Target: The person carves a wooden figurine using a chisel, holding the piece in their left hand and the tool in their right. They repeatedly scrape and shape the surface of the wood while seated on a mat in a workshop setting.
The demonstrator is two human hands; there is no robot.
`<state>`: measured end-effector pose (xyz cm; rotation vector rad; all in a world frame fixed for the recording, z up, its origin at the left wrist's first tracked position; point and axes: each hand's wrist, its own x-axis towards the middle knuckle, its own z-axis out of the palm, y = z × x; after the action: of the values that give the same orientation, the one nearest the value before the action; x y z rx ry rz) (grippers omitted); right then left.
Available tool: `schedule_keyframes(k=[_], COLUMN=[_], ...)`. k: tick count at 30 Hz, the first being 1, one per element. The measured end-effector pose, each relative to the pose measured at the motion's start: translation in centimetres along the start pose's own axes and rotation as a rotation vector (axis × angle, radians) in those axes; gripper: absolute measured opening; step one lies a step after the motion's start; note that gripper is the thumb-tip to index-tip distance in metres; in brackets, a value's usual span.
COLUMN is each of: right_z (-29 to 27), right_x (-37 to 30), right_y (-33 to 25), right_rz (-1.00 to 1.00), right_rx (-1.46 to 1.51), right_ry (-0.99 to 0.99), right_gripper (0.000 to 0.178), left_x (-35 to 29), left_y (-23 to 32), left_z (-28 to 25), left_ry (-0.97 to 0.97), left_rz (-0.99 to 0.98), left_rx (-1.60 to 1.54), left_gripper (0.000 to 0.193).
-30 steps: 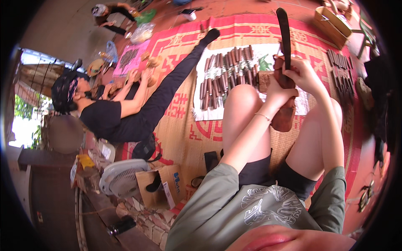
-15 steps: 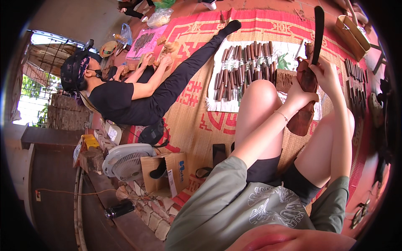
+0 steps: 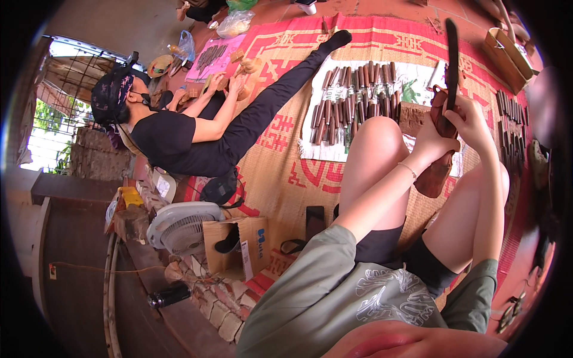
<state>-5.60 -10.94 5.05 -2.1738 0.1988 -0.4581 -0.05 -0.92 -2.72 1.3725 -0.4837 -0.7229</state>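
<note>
Between my raised knees, my left hand (image 3: 434,143) is wrapped round a carved reddish-brown wooden piece (image 3: 434,180) that stands tilted. My right hand (image 3: 471,122) is closed on a long, dark, slightly curved flat strip (image 3: 452,59); its exact kind is unclear. The strip points away from me, and its lower end lies against the upper part of the carving. My fingers hide the middle of the carving. Just left of it, a rough wooden block (image 3: 412,117) sits on a white cloth (image 3: 307,142). Several wooden-handled carving tools (image 3: 327,119) lie in rows on that cloth.
A patterned red and straw mat (image 3: 271,161) covers the floor. More tools (image 3: 512,113) lie at right, near a wooden box (image 3: 507,59). At left sits a co-worker (image 3: 173,137) in black, leg stretched across the mat. A fan (image 3: 185,227) and cardboard box (image 3: 239,250) stand nearer.
My right hand has moved slightly down and toward me, drawing the strip along the carving. My left hand keeps its hold. The whole view has shifted a little.
</note>
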Motion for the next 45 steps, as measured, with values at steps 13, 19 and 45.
schedule_keyframes(k=[13,19,45], right_z=[0.6,0.4,0.2], right_x=[0.9,0.2,0.3], right_y=[1.3,0.2,0.7], right_rz=[-0.088,0.05,0.045], right_rx=[-0.141,0.093,-0.114], right_ry=[0.101,0.032,0.022], right_gripper=[0.014,0.012,0.013], left_x=[-0.1,-0.4,0.1], left_y=[1.3,0.4,-0.4], left_z=[-0.4,-0.6,-0.1], left_ry=[-0.039,-0.002,-0.011], left_rz=[-0.175,-0.11,-0.071], left_rx=[0.268,0.176,0.224], left_gripper=[0.095,0.097,0.095])
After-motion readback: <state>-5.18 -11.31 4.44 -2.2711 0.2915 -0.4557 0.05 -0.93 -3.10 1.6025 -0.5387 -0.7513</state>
